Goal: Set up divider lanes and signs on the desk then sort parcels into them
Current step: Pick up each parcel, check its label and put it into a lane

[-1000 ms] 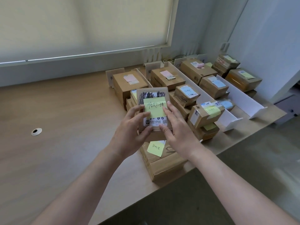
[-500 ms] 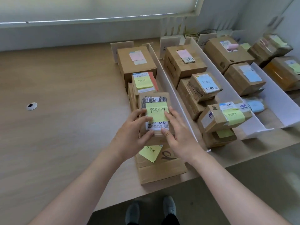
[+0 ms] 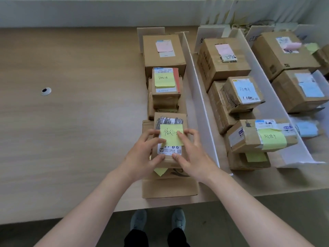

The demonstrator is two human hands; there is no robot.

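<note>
Left hand [image 3: 142, 154] and right hand [image 3: 193, 157] both grasp the small parcel [image 3: 170, 139], fingers curled over its side edges, thumbs on the near end; parcel sits directly at 12 o'clock from both hands, neither nearer; its long axis runs 6 to 12 o'clock, parallel to the white divider [image 3: 199, 97] just at 3 o'clock; yellow sticky note [image 3: 171, 135] faces up, text readable from the near side; parcel rests on a larger box [image 3: 169, 188] at the table [image 3: 80, 131] near edge, left lane; placement looks nearly done.
</note>
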